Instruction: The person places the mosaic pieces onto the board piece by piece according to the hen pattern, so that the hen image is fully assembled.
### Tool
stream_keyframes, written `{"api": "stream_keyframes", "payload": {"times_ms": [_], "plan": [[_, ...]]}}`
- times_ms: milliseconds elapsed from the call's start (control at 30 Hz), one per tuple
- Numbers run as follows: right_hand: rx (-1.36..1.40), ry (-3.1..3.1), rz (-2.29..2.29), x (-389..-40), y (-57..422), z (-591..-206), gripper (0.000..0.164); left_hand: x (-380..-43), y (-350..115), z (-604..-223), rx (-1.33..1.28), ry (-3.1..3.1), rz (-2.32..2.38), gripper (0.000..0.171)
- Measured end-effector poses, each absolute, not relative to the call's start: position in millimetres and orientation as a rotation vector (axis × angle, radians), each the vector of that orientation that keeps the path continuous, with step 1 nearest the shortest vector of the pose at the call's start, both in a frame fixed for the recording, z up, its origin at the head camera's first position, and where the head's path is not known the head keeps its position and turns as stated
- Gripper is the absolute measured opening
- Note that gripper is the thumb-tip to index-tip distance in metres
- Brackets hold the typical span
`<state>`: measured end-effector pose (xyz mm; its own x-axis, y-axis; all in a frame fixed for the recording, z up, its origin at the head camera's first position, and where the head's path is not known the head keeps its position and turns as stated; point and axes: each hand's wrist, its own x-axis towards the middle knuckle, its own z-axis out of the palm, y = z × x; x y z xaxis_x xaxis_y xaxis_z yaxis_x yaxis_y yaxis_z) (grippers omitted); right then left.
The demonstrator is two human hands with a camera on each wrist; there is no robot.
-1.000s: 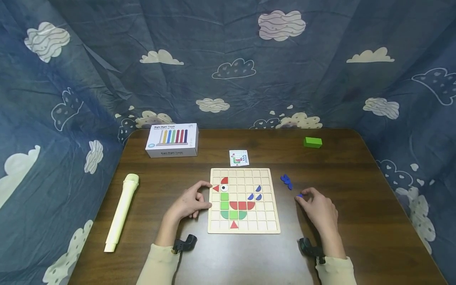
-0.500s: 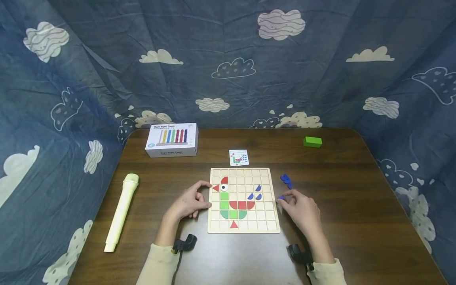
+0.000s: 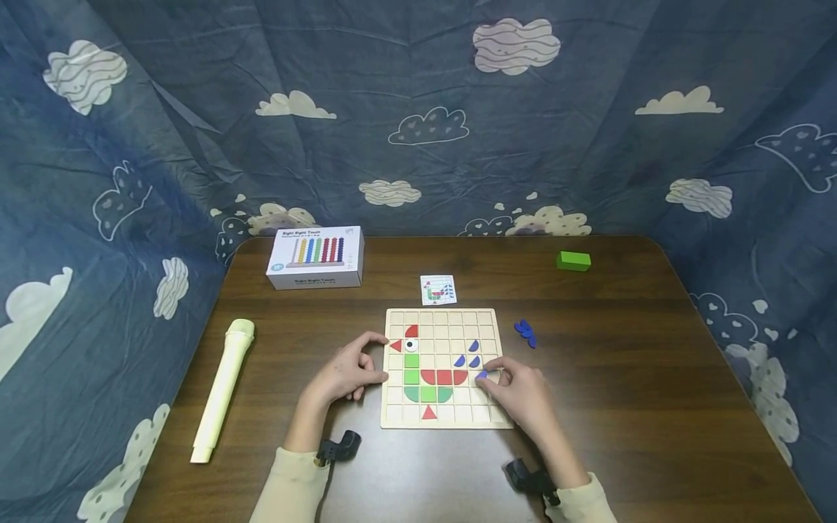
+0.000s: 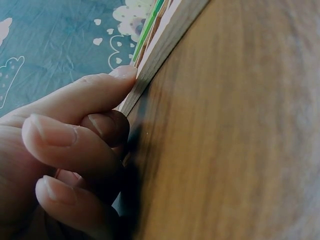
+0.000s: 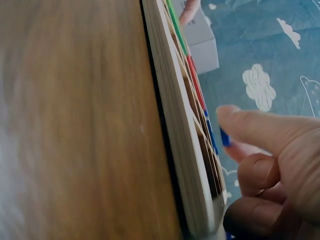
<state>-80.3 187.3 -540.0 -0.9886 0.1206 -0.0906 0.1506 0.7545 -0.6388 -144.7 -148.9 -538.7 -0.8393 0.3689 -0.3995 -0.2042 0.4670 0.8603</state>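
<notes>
My right hand (image 3: 523,396) pinches a small blue petal-shaped piece (image 3: 482,375) between thumb and forefinger, over the right part of the wooden grid board (image 3: 399,416). In the right wrist view the blue piece (image 5: 225,137) shows under the thumb, just above the board's face. With thumb and forefinger spread apart, my left hand (image 3: 343,372) touches the board's left edge; its other fingers are bent. Set in the grid are red and green pieces forming a bird, a round eye piece (image 3: 410,345), and several blue pieces (image 3: 474,346) to the right.
Loose blue pieces (image 3: 525,333) lie on the table right of the board. Behind it is a picture card (image 3: 438,290) of a similar bird. A white box (image 3: 315,258) stands back left, a green block (image 3: 574,261) back right, and a pale yellow tube (image 3: 224,392) lies far left.
My right hand has moved left from the table to over the board, carrying the blue piece. My left hand has stayed at the board's left edge.
</notes>
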Motion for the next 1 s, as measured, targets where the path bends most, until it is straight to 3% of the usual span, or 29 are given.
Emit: {"api": "stream_keyframes", "payload": {"times_ms": [1000], "plan": [[0.152, 2.989, -0.967, -80.4, 183.5, -546.0, 0.027, -143.9, -150.1, -539.3, 0.173, 2.163, 1.401, 0.062]]}}
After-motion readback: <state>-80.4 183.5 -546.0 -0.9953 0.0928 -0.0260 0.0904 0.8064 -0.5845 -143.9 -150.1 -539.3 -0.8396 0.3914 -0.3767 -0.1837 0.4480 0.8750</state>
